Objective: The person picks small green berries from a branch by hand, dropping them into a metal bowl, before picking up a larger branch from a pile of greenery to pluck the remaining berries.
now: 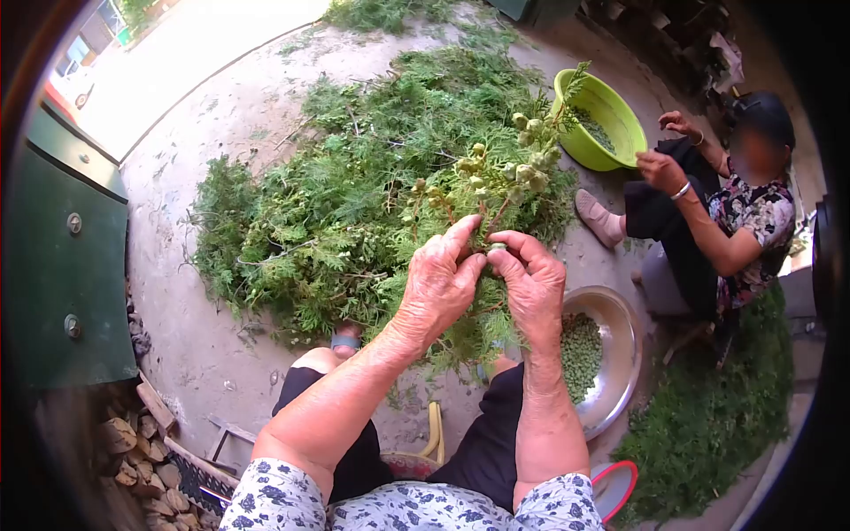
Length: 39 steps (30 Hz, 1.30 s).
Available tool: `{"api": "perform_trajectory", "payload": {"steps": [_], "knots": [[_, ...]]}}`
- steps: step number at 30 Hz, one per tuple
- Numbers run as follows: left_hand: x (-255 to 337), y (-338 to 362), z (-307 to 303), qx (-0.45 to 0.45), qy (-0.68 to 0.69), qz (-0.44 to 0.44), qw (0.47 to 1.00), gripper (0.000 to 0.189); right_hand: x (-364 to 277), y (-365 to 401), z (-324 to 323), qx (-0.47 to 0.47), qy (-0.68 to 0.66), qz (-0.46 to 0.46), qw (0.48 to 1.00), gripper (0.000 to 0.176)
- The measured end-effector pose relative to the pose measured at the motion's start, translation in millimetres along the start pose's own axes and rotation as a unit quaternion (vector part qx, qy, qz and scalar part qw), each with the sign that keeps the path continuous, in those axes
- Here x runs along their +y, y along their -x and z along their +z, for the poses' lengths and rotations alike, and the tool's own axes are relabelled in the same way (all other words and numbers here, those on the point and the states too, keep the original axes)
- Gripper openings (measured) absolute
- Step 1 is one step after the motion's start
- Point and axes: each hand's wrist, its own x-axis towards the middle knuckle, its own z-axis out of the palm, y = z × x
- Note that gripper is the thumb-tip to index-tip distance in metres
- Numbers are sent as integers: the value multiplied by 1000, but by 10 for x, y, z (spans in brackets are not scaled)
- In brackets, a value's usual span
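Observation:
In front of me my left hand (pixel 441 276) is closed, pinching the stem of a cypress-like branch (pixel 534 157) with clusters of pale green cones. My right hand (pixel 537 281) meets it at the fingertips, thumb and forefinger closed on a small green cone (pixel 497 249) low on that branch. Whether this cone is still attached cannot be seen. Just right of my right forearm stands a metal basin (pixel 627 341) partly filled with loose green cones (pixel 580 356). A large heap of cut green branches (pixel 328 199) lies on the ground beyond my hands.
Another person (pixel 753 221) sits at the right, both hands raised beside a lime green basin (pixel 626 119) holding cones. More greenery (pixel 717 425) lies at lower right. Split firewood (pixel 146 460) and a dark green metal door (pixel 75 265) are at the left.

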Motion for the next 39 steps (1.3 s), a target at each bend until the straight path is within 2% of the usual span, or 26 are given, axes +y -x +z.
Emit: {"api": "perform_trajectory", "payload": {"steps": [1,3,5,6,8,14,17,18,19,21,22,24,25,27,28,29,30,31,32,33,34,35,37,39], "knots": [[-10,0,12,-1,1,0,1000,42,19,12,9,11,-72,87,994,17],[-26,-5,27,-2,49,-3,999,38,47,31,38,16,-66,76,995,13],[55,2,-1,-16,41,-15,999,35,40,48,81,43,-113,115,986,13],[107,9,-9,-23,72,-46,996,35,37,48,91,43,-113,115,986,13],[136,16,-13,-30,103,-77,991,35,37,43,105,66,-205,152,965,18],[126,28,6,-20,141,-99,985,35,42,69,138,99,-278,213,931,26],[147,30,-5,-28,128,-95,987,33,65,87,137,133,-324,219,911,27],[145,28,-11,-22,139,-113,984,33,124,54,113,126,-418,204,876,29],[143,28,-15,-17,150,-132,980,32,144,37,86,126,-417,204,877,29],[121,36,-9,-20,142,-129,981,32,117,-27,43,147,-374,137,906,33],[130,30,-11,-14,133,-139,981,32,196,-71,-16,129,-407,104,898,28],[138,24,-1,-10,126,-147,981,33,136,-112,-93,128,-439,115,882,25],[124,19,1,-10,119,-146,982,28,107,-125,-128,126,-471,129,864,22],[89,19,23,-9,104,-144,984,20,94,-131,-222,111,-478,132,861,18],[66,36,56,10,108,-95,989,13,88,-128,-258,88,-483,119,863,18],[28,48,80,11,107,-95,990,13,89,-123,-289,64,-488,107,864,17],[-9,62,102,14,74,-49,996,13,95,-105,-326,35,-450,114,885,24],[-21,71,123,16,40,-2,999,12,94,-77,-314,33,-451,113,885,24],[-7,77,149,22,16,24,999,13,71,-53,-283,29,-309,155,938,30],[-25,84,184,15,-17,45,999,13,49,-41,-244,24,-160,193,968,36],[-8,105,208,16,-50,56,997,13,157,-40,-161,44,-78,106,990,45],[8,129,229,17,-83,68,994,13,146,-39,-160,24,-3,152,988,42],[-3,159,269,9,-96,69,993,13,117,-52,-95,-15,-22,236,971,37],[-2,171,269,2,-111,69,991,13,135,-41,-73,-8,-42,228,973,35]]}}
